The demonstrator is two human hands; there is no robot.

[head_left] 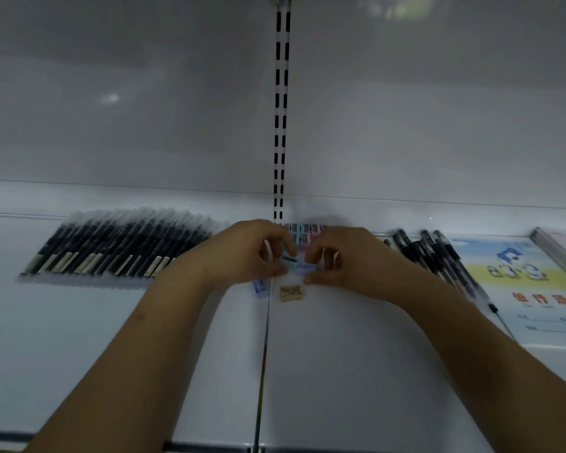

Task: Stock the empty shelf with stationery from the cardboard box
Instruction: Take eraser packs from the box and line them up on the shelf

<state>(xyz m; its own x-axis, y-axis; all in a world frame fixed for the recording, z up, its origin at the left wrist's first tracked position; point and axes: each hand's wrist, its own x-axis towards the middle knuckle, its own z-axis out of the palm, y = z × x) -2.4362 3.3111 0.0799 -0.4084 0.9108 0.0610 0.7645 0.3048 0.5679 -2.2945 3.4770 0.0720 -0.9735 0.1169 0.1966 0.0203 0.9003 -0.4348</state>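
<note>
Two hands point(242, 253) point(343, 259) between wrapped pens point(111, 246) and loose pens point(438, 256).

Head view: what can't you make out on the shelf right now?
- Small blue sharpeners: mostly covered by the left hand and right hand; count unclear.
- Pastel sharpeners at the back: partly hidden behind both hands.
- Exercise book: cut off by the right edge, print blurred.
- Cardboard box: out of view.

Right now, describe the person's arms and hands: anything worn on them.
Both forearms are bare to the frame's edge, with no sleeves showing. The left hand and right hand wear no gloves; no watch, ring or bracelet shows. The frame is dim and slightly blurred, so small details could be missed.
</note>
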